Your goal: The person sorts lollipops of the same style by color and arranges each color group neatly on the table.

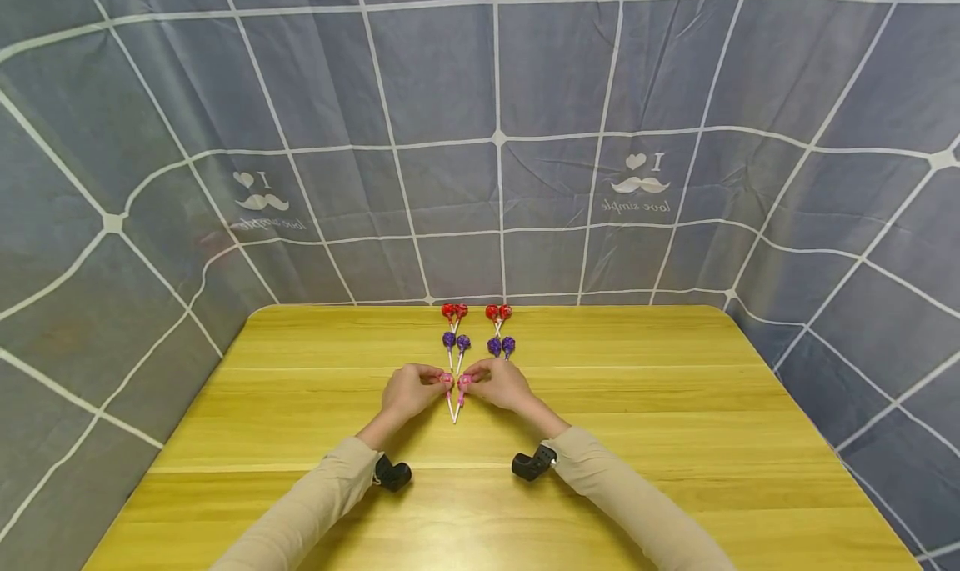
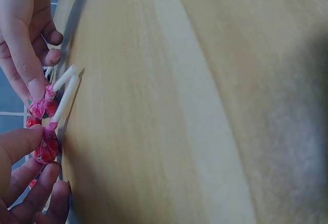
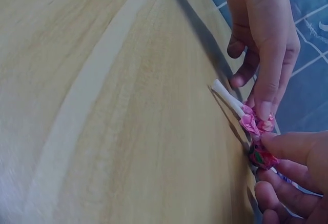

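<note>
Two pink-wrapped lollipops lie side by side in the middle of the table, white sticks toward me and meeting in a V. My left hand [image 1: 411, 390] pinches the head of the left pink lollipop [image 2: 47, 147] between thumb and fingers. On the other side, my right hand [image 1: 501, 383] pinches the right pink lollipop [image 3: 262, 157] by its wrapped head. Just beyond the hands are purple lollipops, a left pair [image 1: 456, 341] and a right pair [image 1: 501, 347]; the right pair's sticks are partly hidden by my right hand.
Behind the purple ones lie a left pair of red lollipops [image 1: 454, 311] and a right pair of red lollipops [image 1: 498, 313], near the far edge of the wooden table [image 1: 630, 371]. A grey curtain [image 1: 450, 187] with white lines hangs behind the table and along its sides.
</note>
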{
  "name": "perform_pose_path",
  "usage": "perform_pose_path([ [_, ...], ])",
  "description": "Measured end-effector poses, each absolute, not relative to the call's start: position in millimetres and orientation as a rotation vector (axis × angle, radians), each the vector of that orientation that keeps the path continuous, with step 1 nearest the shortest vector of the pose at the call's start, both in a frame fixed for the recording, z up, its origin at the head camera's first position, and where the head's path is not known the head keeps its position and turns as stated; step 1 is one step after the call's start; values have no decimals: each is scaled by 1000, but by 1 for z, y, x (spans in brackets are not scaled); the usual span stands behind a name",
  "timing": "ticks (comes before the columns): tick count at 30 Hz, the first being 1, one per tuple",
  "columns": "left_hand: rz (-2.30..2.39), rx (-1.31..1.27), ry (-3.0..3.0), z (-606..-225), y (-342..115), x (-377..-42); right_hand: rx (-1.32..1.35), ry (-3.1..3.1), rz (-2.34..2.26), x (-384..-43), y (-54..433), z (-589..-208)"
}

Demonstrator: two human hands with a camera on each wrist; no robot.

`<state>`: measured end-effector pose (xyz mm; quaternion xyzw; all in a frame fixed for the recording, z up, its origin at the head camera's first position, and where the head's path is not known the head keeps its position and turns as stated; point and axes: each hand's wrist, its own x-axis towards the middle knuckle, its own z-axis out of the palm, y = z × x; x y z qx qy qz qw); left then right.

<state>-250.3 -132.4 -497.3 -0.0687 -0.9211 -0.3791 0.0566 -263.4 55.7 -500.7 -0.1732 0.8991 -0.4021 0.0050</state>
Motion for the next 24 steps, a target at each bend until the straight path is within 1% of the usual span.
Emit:
perform_pose_path([
  [24,-1143,-208,-2816,-495,-136,-247,-498,2872,-1204,-259,60,-496],
])
